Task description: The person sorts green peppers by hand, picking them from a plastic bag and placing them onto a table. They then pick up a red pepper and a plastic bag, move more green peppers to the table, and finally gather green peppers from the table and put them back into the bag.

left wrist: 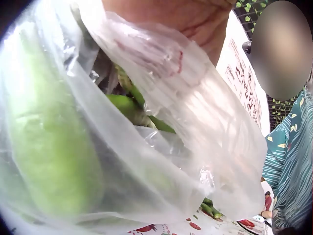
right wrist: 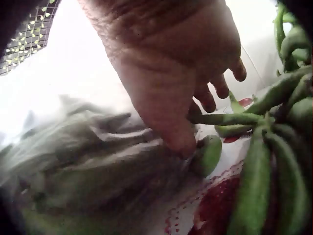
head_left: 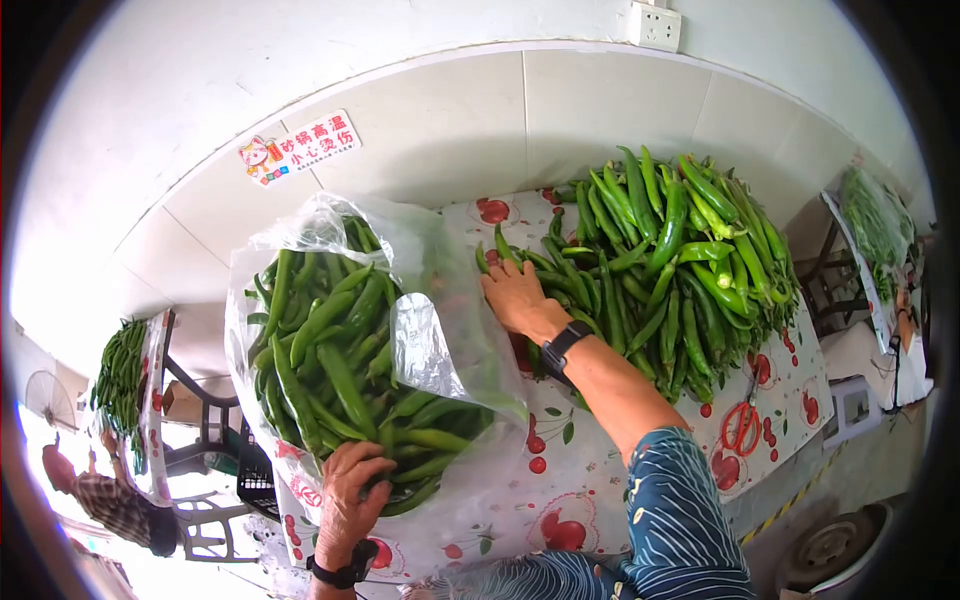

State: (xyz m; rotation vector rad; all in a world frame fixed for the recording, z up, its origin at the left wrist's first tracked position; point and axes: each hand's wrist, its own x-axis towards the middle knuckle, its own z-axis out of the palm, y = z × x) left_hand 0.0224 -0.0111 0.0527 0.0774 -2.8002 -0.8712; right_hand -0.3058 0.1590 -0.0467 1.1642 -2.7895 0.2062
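A clear plastic bag, full of long green peppers, lies with its mouth spread on the left of the table. My left hand grips its near edge, fingers bent over the rim against the peppers. Bunched plastic shows under that palm in the left wrist view. My right hand reaches to the left edge of a big loose pile of green peppers. In the right wrist view its fingers are spread and loosely bent, the thumb apart from them, close to one pepper.
Red-handled scissors lie on the cherry-print tablecloth, right of the pile. A tiled wall stands behind. At far left a person is by another table with peppers. A stool stands at right.
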